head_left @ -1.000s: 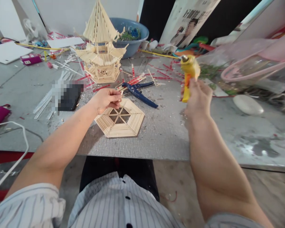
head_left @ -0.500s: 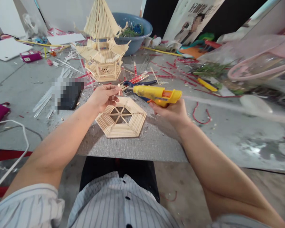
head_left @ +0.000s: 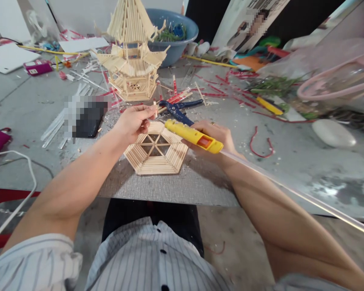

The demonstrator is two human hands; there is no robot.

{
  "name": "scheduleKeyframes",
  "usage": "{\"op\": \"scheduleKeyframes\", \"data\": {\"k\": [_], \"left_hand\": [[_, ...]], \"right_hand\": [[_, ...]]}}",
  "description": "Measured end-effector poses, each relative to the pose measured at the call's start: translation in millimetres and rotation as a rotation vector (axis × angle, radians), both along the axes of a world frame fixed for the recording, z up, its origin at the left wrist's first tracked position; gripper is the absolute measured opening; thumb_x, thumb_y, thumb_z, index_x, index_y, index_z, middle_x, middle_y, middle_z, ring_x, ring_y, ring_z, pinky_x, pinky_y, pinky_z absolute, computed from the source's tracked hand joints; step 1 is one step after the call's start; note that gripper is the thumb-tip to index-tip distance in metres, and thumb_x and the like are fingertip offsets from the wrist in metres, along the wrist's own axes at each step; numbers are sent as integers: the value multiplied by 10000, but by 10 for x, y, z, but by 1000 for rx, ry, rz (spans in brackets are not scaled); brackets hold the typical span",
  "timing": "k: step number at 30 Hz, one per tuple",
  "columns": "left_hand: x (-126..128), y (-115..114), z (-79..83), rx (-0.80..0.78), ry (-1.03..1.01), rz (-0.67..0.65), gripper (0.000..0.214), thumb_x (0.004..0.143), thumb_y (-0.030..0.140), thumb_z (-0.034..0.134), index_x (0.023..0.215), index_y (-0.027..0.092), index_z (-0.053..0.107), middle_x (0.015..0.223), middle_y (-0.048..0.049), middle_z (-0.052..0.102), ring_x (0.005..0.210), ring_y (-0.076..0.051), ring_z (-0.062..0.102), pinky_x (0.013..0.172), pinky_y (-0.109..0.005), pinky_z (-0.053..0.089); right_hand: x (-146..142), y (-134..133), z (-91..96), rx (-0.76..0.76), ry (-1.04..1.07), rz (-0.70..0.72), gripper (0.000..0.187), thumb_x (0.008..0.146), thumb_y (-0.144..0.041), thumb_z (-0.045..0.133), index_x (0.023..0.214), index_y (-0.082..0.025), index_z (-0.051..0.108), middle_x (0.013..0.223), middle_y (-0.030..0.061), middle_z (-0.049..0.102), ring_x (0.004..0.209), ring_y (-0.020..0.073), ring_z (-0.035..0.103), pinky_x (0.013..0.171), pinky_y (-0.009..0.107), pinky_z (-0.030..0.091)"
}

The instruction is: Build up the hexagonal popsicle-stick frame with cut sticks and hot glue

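My left hand (head_left: pixel 135 119) pinches a short wooden stick (head_left: pixel 155 109) upright between thumb and fingertips, above the far left edge of a hexagonal stick frame (head_left: pixel 157 165). The frame lies flat on the table, with spokes crossing its open centre. A yellow glue gun (head_left: pixel 192 135) is gripped in my right hand (head_left: pixel 220 139), over the frame's far right side. Its nozzle end points left toward my left hand, and a long clear glue stick (head_left: pixel 291 190) runs out of its back. Blue-handled pliers (head_left: pixel 180 111) lie just beyond the gun.
A pagoda model of sticks (head_left: pixel 133 68) stands behind the frame, before a blue basin (head_left: pixel 178 44). To the left lies a dark phone (head_left: pixel 92 119) near clear glue sticks (head_left: pixel 54 125). Red scraps, a yellow cutter (head_left: pixel 269 106) and a white oval object (head_left: pixel 333 132) lie to the right.
My right hand has turned the glue gun and drawn it slightly down, so its nozzle is away from the small stick. My left hand keeps its pinch, shifted slightly right.
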State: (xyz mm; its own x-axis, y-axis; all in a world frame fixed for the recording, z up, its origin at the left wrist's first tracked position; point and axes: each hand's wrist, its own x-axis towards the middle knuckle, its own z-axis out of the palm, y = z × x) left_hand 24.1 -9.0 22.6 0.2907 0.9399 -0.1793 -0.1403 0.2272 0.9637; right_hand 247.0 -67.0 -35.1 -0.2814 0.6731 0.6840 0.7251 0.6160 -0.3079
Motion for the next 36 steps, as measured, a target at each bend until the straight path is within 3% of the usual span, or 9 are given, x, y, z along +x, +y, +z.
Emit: {"op": "scheduleKeyframes", "data": {"k": [6, 13, 29, 36], "left_hand": [[13, -24, 14, -5, 11, -10, 280, 868, 163, 579, 603, 148, 489, 568, 53, 497, 385, 2, 367, 371, -169, 233], [17, -27, 10, -1, 12, -18, 263, 864, 154, 576, 614, 148, 494, 538, 57, 481, 383, -4, 361, 367, -173, 228], [33, -49, 25, -11, 44, -27, 283, 871, 184, 586, 607, 152, 488, 508, 58, 439, 383, -3, 350, 380, -170, 224], [36, -45, 17, -16, 17, -32, 276, 861, 168, 582, 604, 152, 485, 506, 55, 453, 379, -7, 347, 380, -180, 214]], "right_hand": [[6, -27, -6, -107, -36, -37, 163, 778, -370, 637, 901, -298, 558, 879, 27, 695, 778, 204, 665, 688, 344, 500], [-50, -115, 94, 2, -46, -52, 118, 820, -336, 618, 878, -250, 562, 821, 15, 682, 750, 168, 655, 672, 299, 480], [-25, -103, 79, 54, -104, -103, 101, 824, -320, 611, 862, -238, 567, 771, 3, 671, 681, 152, 633, 628, 280, 458], [19, -50, 35, 114, -76, -47, 108, 779, -273, 642, 852, -241, 570, 753, 7, 663, 662, 154, 628, 593, 271, 449]]}}
